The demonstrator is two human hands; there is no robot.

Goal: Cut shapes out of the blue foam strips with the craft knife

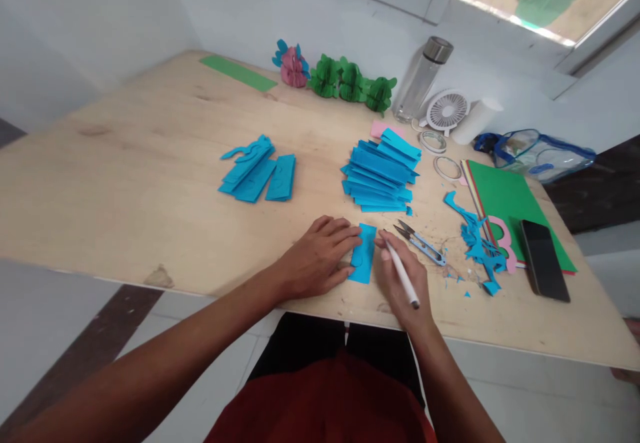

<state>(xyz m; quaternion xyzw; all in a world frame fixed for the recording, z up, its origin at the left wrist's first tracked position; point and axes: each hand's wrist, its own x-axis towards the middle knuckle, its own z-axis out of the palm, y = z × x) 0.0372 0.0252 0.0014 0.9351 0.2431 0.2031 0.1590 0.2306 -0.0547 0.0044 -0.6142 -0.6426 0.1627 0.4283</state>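
A small blue paper strip (363, 256) lies on the table in front of me, with a curved outline drawn on its lower part. My left hand (323, 256) rests flat at its left edge, fingers stretched out and fingertips on the paper. On the other side my right hand (406, 276) is closed around a white pen (401, 273) with a dark end cap, its tip near the strip's upper right edge. Thread snips (421, 243) lie just beyond that hand. Further back sits a pile of folded blue strips (383, 173); marked blue strips (257, 173) lie to the left.
Blue paper scraps (480, 239), a pink cutout (501, 243), a phone (545, 259) and green sheets (505, 193) occupy the right side. Along the wall stand green paper ornaments (350, 81), a pink one (293, 68), a bottle (423, 83) and a fan (447, 111). Tape rolls (447, 168) lie nearby.
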